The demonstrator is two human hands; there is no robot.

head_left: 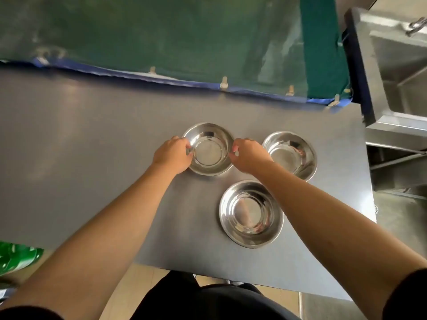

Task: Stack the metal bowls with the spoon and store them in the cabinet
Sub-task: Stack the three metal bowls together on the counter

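Note:
Three shiny metal bowls stand upright on a grey steel table (92, 139). The far left bowl (209, 150) is gripped on both sides: my left hand (173, 155) holds its left rim and my right hand (248, 154) pinches its right rim. A second bowl (291, 154) sits to the right, partly behind my right wrist. The third bowl (250, 213) stands nearer to me, between my forearms. All three look empty. No spoon shows anywhere in view.
A green sheet with a blue hem (161, 42), clipped along the table's far edge, hangs behind the bowls. A steel sink unit (397, 72) stands at the right. Something green (16, 257) lies below the table's left front edge.

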